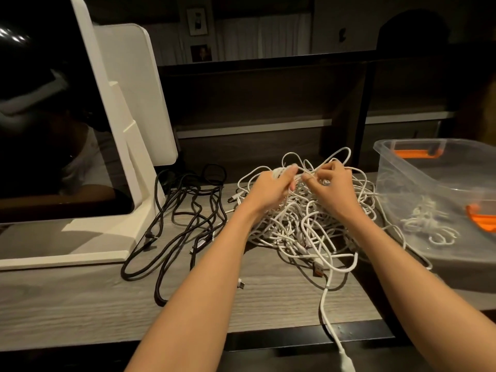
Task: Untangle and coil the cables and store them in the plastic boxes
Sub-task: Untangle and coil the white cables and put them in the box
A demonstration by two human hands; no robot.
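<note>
On the grey wood-grain tabletop, a tangled heap of white cables is lying in the middle, with both hands working at its upper edge. The left hand is curling its fingers around a bunch of white strands at the top left of the heap, lifting them slightly above the rest. The right hand is sitting just beside it, fingers bent, pinching a thin white strand between thumb and fingertips; loops of cable are arching up behind both hands. One thicker white cable is trailing out of the heap toward the near edge of the tabletop, and its plug end is hanging over that edge at the bottom of the view.

To the left of the heap, a looser spread of black cables is lying flat, well separated from the hands and running back toward a white monitor stand. The dark screen of that monitor is filling the far left.

To the right, a clear plastic box with orange latches is standing open, just beside the white heap. Inside it, a small bundle of white cable is resting on the bottom. Behind everything, a dark shelf unit is running across the back.
</note>
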